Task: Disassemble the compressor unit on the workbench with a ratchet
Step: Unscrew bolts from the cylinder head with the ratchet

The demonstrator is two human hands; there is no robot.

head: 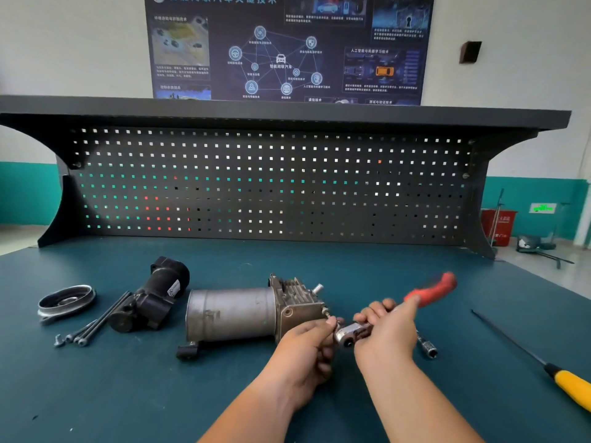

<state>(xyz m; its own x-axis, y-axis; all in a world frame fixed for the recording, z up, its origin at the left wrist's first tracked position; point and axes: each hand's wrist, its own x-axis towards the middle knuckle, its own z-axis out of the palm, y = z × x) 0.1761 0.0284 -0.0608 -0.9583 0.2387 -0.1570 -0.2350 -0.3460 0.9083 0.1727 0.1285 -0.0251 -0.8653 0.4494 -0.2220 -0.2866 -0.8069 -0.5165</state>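
Compressor unit (pixel 236 314), partly stripped: housing (pixel 153 298), cap (pixel 65 302) and bolts (pixel 96 324) lay beyond the left hand (pixel 307 350), which pinched the ratchet (pixel 350 334) head; right hand (pixel 388 334) gripped its shank; main body apparently unopened.

Someone is working at the green workbench (pixel 224 394). The compressor unit (pixel 236 314) is lying on its side, and the right hand (pixel 388 332) is gripping the ratchet (pixel 350 334), its red handle blurred and pointing up and away. The left hand (pixel 307 350) is pinching at the ratchet's head, just beside the compressor's finned end. A black housing (pixel 153 295), long bolts (pixel 96 324) and a round pulley (pixel 65 300) are lying to the left. A socket extension (pixel 427 345) and a yellow-handled screwdriver (pixel 569 386) are sitting to the right.
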